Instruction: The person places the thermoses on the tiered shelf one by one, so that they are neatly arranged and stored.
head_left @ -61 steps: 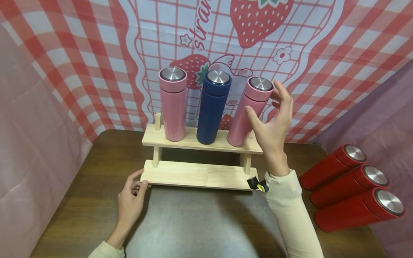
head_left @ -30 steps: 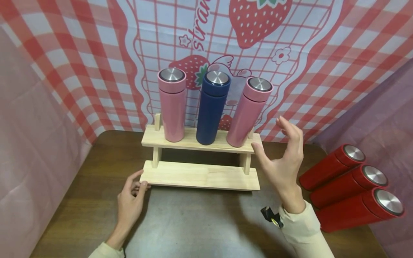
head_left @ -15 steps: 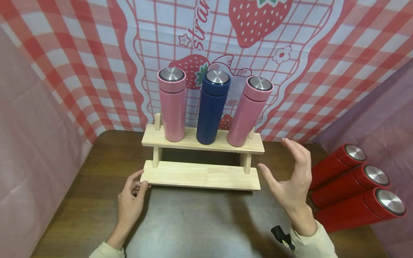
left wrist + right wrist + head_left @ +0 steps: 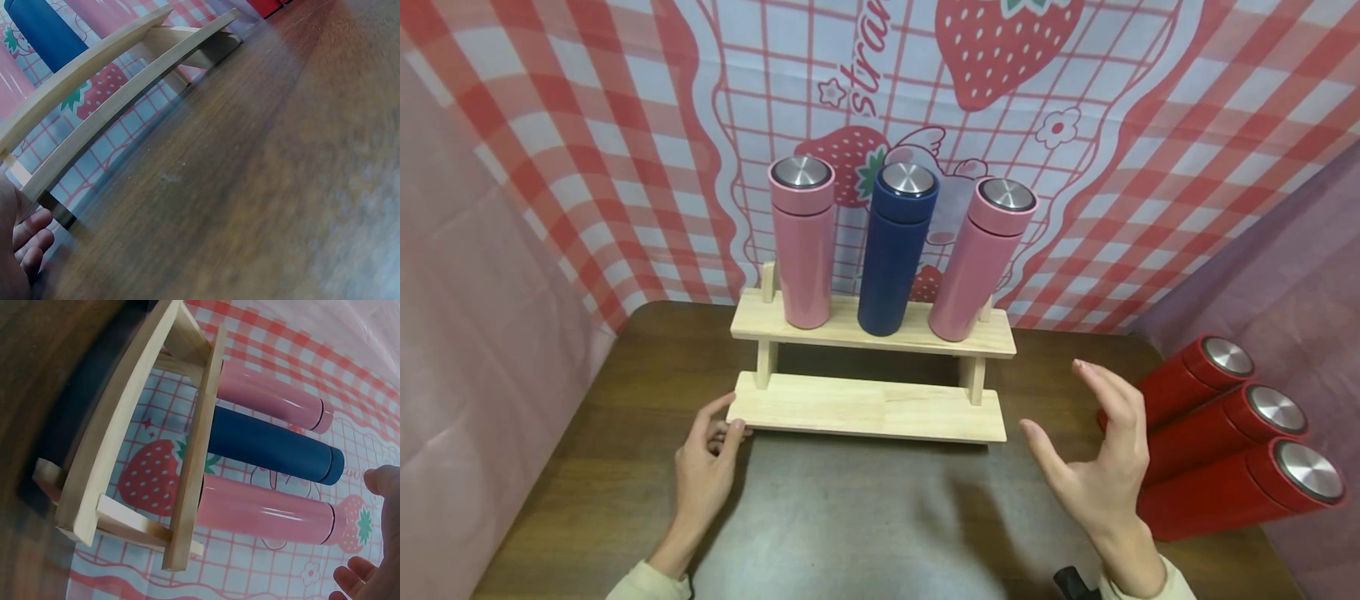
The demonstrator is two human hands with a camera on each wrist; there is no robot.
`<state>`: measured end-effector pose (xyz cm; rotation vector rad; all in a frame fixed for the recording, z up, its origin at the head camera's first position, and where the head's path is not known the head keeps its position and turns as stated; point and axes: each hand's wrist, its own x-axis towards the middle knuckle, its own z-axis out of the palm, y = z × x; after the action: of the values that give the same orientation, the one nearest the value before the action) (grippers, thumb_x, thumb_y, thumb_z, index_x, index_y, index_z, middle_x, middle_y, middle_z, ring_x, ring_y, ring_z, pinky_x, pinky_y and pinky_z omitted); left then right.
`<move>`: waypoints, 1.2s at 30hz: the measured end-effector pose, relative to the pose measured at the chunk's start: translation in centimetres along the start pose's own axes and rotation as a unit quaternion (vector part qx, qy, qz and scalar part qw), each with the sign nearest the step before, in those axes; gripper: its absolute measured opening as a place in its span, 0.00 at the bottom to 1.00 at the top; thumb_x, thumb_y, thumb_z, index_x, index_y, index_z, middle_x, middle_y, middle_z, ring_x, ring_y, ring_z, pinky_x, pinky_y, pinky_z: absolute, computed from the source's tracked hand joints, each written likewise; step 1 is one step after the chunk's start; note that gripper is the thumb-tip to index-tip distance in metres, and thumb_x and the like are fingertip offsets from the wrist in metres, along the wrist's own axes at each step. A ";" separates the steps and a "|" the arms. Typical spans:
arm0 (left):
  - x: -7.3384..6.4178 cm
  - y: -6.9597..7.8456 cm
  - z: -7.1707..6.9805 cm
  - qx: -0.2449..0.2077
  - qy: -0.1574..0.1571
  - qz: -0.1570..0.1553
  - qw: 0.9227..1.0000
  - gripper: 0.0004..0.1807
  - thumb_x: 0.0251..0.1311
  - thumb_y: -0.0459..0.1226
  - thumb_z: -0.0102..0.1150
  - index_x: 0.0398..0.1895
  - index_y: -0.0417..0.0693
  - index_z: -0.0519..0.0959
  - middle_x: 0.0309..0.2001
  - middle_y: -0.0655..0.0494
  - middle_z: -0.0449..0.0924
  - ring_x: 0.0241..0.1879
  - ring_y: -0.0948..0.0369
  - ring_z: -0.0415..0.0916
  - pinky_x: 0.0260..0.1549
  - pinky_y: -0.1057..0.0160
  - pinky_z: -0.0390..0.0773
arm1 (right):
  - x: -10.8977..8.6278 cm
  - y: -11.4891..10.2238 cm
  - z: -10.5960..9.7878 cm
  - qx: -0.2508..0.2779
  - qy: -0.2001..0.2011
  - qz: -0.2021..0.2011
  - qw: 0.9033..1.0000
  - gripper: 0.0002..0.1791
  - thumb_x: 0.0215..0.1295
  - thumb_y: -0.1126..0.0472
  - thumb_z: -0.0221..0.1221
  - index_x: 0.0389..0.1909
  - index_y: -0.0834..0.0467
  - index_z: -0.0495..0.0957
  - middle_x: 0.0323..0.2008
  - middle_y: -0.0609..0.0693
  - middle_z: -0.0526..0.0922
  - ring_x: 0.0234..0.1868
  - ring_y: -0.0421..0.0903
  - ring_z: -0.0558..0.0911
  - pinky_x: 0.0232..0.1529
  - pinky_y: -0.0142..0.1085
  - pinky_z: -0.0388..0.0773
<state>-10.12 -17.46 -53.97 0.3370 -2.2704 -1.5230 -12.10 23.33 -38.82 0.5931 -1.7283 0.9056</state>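
A two-tier wooden shelf rack stands on the table. Its upper tier bears a pink thermos flask at the left, a blue thermos flask in the middle and another pink flask at the right, all upright. My left hand holds the left end of the lower tier between thumb and fingers; curled fingertips show beneath that end in the left wrist view. Off the rack's right side, my right hand hovers with thumb and fingers spread and nothing between them.
Several things bound the space. Three red thermos flasks stand in a row on the right side of the table, partly behind the right hand. A checked strawberry cloth hangs behind the rack, and pinkish drapes hang at both sides.
My right hand has let go of the right pink flask and moved down and right, towards the red flasks. The left hand keeps its place on the rack.
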 end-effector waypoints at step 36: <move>0.0 -0.1 -0.2 0.017 0.002 0.002 1.000 0.21 0.79 0.31 0.64 0.72 0.46 0.80 0.37 0.47 0.91 0.28 0.66 0.77 0.29 0.72 0.74 | 0.0 -0.2 -4.5 0.082 0.191 0.065 0.976 0.34 0.55 0.61 0.83 0.47 0.81 0.75 0.49 0.67 0.86 0.55 0.49 0.87 0.66 0.34 0.76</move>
<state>-10.01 -17.63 -54.05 0.3432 -2.2945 -1.4823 -9.43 26.85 -38.00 0.3840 -1.3646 1.1797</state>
